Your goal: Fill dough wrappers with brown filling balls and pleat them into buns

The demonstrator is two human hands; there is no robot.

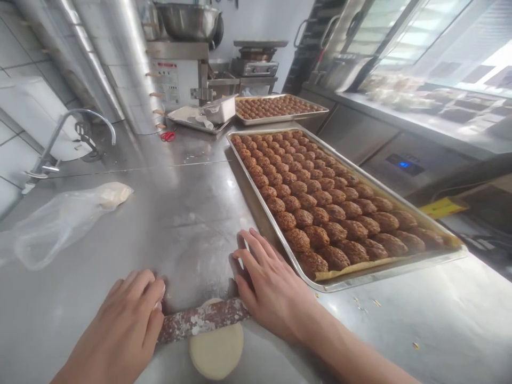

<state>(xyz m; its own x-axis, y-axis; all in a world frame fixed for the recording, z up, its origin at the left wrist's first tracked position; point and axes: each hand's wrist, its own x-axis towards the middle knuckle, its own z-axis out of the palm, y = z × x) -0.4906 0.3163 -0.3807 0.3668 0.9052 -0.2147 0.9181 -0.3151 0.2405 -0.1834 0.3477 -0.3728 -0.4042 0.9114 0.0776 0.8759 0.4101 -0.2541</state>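
Floured rolling pin (202,319) across pale dough disc (216,352) on near worktop (180,213), left hand (128,314) palm-down on one end, grip loose, right hand (268,285) flat on other, grip wide open, paper-lined tray (392,269) alongside, packed with brown seeded balls (320,205).

Entry: two bare grips, recorded from above.
- left grip (128,314): uncovered; a faint white floury trace is noted at the fingertips (158,303).
- right grip (268,282): uncovered, nails kept short; the slim bare forearm (352,352) is shown unsleeved.
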